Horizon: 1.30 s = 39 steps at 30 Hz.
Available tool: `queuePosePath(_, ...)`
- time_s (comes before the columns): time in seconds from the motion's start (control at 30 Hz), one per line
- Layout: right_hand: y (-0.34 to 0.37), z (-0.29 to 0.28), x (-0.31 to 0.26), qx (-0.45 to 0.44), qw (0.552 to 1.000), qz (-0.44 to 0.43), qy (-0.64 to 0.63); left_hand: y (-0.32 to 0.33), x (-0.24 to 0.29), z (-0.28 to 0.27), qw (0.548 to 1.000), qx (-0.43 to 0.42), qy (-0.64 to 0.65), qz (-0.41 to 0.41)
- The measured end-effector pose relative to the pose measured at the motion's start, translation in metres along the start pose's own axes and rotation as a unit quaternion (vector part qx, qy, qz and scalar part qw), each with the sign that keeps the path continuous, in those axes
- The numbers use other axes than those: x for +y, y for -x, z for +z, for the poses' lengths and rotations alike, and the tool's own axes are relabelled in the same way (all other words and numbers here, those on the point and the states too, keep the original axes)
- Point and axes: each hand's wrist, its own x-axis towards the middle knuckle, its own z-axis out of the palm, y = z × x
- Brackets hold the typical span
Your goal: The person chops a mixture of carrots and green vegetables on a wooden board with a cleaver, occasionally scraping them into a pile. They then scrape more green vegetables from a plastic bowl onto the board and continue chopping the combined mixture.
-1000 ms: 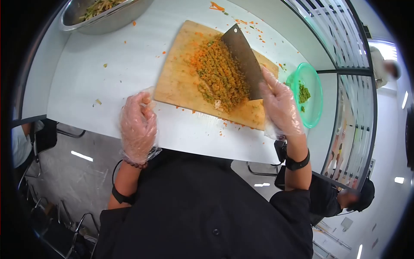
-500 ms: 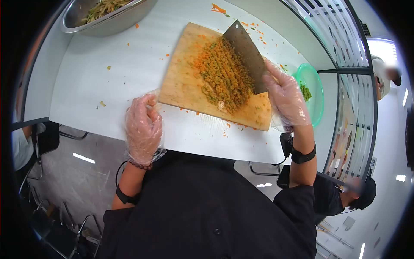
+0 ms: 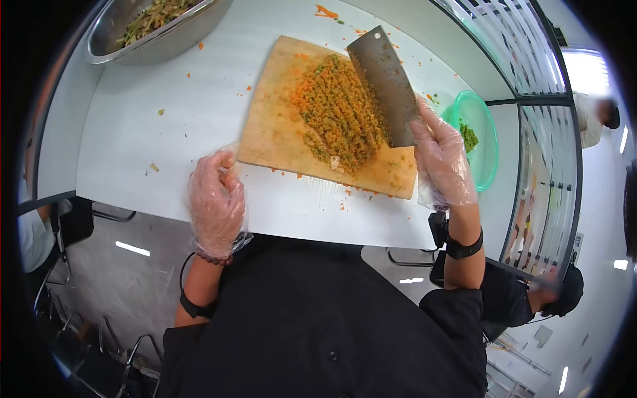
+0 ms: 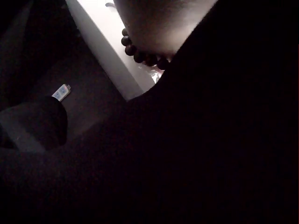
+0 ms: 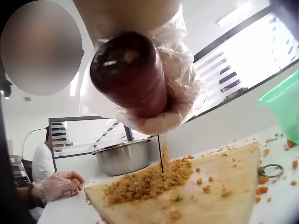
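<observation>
Right hand (image 3: pixel 443 162) nearer the chopped vegetables (image 3: pixel 342 116); its grip is closed round the handle of the cleaver (image 3: pixel 386 86). Vegetables lie on the cutting board (image 3: pixel 262 126), left of this grip; blade's long axis slants away, slightly leftward. Left hand (image 3: pixel 217 202), loosely curled, is beside the board; contact unclear.

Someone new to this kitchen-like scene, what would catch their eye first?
Probably the broad cleaver, held in the gloved right hand at the right side of a bright orange heap of finely chopped food flecked with green, on a wooden board. Next might come the vivid green bowl to the board's right, then the big metal bowl at the table's far left.
</observation>
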Motion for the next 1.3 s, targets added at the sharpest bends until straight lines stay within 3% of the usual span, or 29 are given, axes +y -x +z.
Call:
queuePosePath(0.07, 0.002, 0.001, 0.001, -0.001, 0.999, 0.048, 0.022, 0.0, 0.001, -0.001, 1.0, -0.001, 0.007, -0.003)
queuePosePath(0.17, 0.006, -0.003, 0.014, 0.02, 0.998, 0.019, -0.054, -0.001, 0.002, 0.0, 1.0, -0.002, -0.002, 0.003)
queuePosePath(0.6, 0.027, -0.009, 0.026, 0.041, 0.992, 0.037, -0.109, 0.001, 0.001, 0.0, 1.0, -0.014, -0.001, -0.015)
queuePosePath(0.77, 0.081, 0.001, 0.03, 0.159, 0.947, 0.139, -0.241, 0.002, -0.001, 0.0, 1.0, -0.012, -0.005, -0.012)
queuePosePath(1.0, 0.11, 0.028, 0.054, 0.193, 0.864, 0.222, -0.408, 0.003, 0.002, 0.001, 1.0, -0.018, -0.008, -0.015)
queuePosePath(1.13, 0.09, 0.039, 0.057, 0.157, 0.835, 0.27, -0.453, 0.003, 0.0, 0.001, 1.0, -0.019, -0.013, -0.01)
queuePosePath(1.3, 0.067, 0.052, 0.041, 0.162, 0.849, 0.242, -0.441, 0.004, 0.0, 0.001, 1.0, -0.008, 0.002, -0.017)
